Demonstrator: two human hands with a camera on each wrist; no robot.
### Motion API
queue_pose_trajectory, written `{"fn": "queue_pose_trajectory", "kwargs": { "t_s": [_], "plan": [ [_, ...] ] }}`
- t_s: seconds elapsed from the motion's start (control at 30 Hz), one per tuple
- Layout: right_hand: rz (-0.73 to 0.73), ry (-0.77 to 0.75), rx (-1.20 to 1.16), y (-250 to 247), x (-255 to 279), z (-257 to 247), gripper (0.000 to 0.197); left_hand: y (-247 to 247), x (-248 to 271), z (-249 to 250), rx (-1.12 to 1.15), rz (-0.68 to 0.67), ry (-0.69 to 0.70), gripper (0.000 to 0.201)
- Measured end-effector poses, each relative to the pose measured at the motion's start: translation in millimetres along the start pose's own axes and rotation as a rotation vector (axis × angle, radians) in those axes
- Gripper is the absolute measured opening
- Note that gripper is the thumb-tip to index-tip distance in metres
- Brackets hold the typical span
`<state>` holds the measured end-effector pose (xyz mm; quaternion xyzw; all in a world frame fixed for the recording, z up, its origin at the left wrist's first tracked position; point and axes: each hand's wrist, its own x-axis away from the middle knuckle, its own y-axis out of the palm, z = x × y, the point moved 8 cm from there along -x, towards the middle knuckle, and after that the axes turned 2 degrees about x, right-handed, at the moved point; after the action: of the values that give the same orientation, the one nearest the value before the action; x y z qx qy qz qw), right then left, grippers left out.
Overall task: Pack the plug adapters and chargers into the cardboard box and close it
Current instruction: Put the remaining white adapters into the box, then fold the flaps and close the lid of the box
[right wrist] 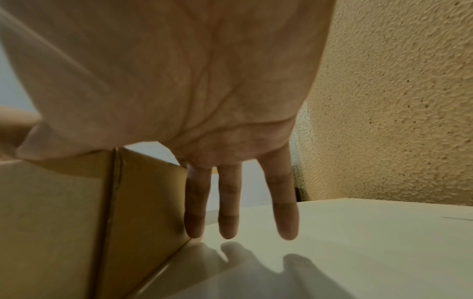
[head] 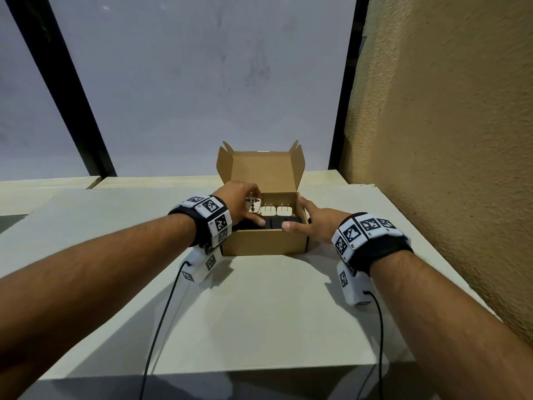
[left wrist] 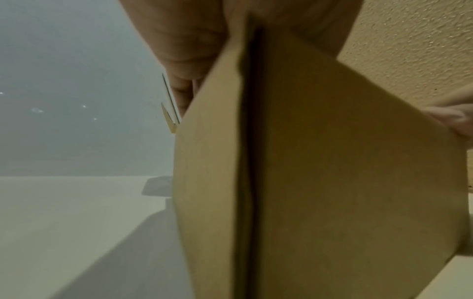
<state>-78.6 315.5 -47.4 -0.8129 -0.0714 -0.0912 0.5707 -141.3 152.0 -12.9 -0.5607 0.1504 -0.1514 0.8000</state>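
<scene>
An open cardboard box (head: 264, 243) stands on the pale table (head: 259, 307) with its lid (head: 261, 171) upright at the back. Two white chargers (head: 276, 210) stand side by side in it with prongs up, and dark items (head: 277, 222) lie in front of them. My left hand (head: 249, 207) holds a white plug adapter (head: 253, 205) at the box's left rear corner, fingers curled over it. My right hand (head: 305, 217) rests against the box's right side, thumb on the front rim. In the right wrist view its fingers (right wrist: 227, 202) hang straight beside the box wall (right wrist: 143, 202). The left wrist view is filled by the box (left wrist: 332, 182).
A rough tan wall (head: 447, 140) runs close along the table's right side. Grey panels with black frames (head: 72, 96) rise behind the box. Black cables (head: 161, 319) trail from both wrist cameras toward the table's front edge.
</scene>
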Motion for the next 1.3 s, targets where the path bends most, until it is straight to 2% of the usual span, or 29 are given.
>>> {"fn": "queue_pose_trajectory", "kwargs": {
  "t_s": [0.2, 0.37, 0.47, 0.57, 0.63, 0.7, 0.8, 0.87, 0.97, 1.03, 1.1, 1.17, 1.23, 1.3],
  "plan": [
    [0.003, 0.002, 0.023, -0.8, 1.6, 0.8, 0.093, -3.3, 1.4, -4.7, -0.009, 0.08, 0.031, 0.027],
    [0.017, -0.022, 0.075, -6.2, 3.4, -4.2, 0.09, 0.1, 0.3, -7.4, -0.033, 0.058, 0.054, 0.032],
    [-0.027, -0.079, 0.063, -7.5, -1.0, -4.7, 0.087, -3.1, 1.0, -7.0, -0.023, 0.068, 0.085, 0.035],
    [-0.023, -0.088, 0.047, -22.7, -7.2, 3.4, 0.079, -28.6, 4.0, -9.5, 0.015, 0.246, 0.11, 0.035],
    [0.07, -0.042, 0.028, -42.8, -13.8, 13.0, 0.081, -52.9, 5.2, -21.5, 0.116, 0.406, 0.055, 0.037],
    [0.169, -0.006, -0.017, -62.4, -19.8, 17.6, 0.077, -67.6, 4.2, -40.1, 0.195, 0.487, -0.058, 0.045],
    [0.302, 0.007, -0.138, -87.8, -25.3, 13.1, 0.072, -62.1, 0.0, -62.7, 0.319, 0.38, -0.276, 0.056],
    [0.344, -0.003, -0.226, -98.0, -32.9, 4.3, 0.074, -53.8, -3.9, -69.4, 0.537, 0.289, -0.374, 0.058],
    [0.319, -0.012, -0.419, -94.0, -46.3, -3.9, 0.084, -48.8, -4.2, -58.5, 0.94, 0.231, -0.409, 0.045],
    [0.292, -0.013, -0.621, -86.2, -47.9, -10.8, 0.087, -52.1, -2.6, -51.8, 1.016, 0.23, -0.408, 0.021],
    [0.272, -0.015, -0.766, -80.0, -43.7, -16.9, 0.088, -54.5, 5.6, -47.9, 1.062, 0.235, -0.424, 0.023],
    [0.273, -0.03, -0.806, -76.9, -39.3, -16.7, 0.088, -55.2, 11.9, -51.2, 1.043, 0.24, -0.42, 0.02],
    [0.275, -0.037, -0.762, -73.6, -31.0, -13.9, 0.086, -50.4, 19.1, -53.4, 0.983, 0.182, -0.384, 0.055],
    [0.268, -0.048, -0.708, -68.6, -23.4, -7.3, 0.089, -45.9, 28.1, -52.1, 0.909, 0.125, -0.323, 0.07]
  ]
}}
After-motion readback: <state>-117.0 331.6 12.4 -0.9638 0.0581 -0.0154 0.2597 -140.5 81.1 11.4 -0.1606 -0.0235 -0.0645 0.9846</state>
